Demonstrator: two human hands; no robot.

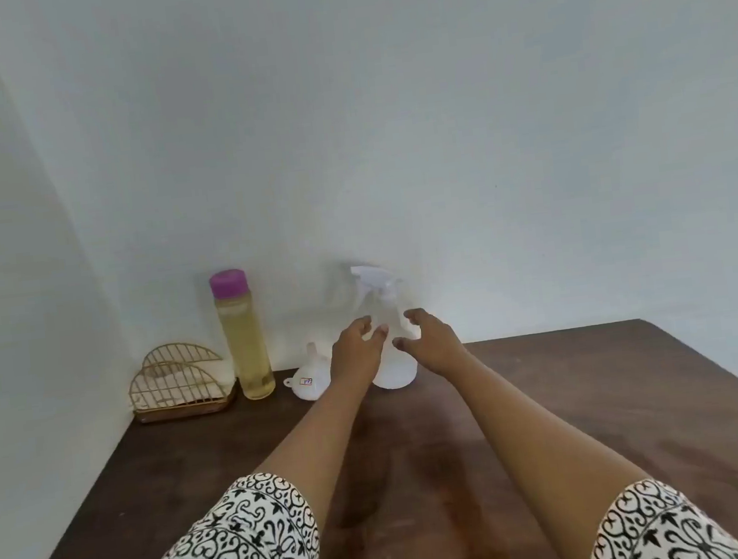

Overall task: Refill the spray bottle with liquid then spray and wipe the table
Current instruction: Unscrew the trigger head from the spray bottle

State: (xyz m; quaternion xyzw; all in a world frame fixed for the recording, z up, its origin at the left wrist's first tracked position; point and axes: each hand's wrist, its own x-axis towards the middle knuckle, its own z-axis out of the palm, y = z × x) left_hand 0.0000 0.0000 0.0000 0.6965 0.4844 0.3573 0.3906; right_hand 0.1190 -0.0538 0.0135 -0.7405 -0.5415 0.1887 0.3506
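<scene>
A clear spray bottle (383,305) with a white trigger head stands at the back of the dark wooden table (552,396), against the wall. My left hand (356,349) and my right hand (433,341) reach to either side of it with fingers loosely spread; whether they touch it I cannot tell. A tall bottle of yellowish liquid (246,337) with a purple cap stands upright to the left. A white funnel (307,377) lies on its side between that bottle and my left hand.
A gold wire holder (178,386) with folded cloths sits in the back left corner. Pale walls close off the table's back and left sides. Patterned sleeves cover my upper arms.
</scene>
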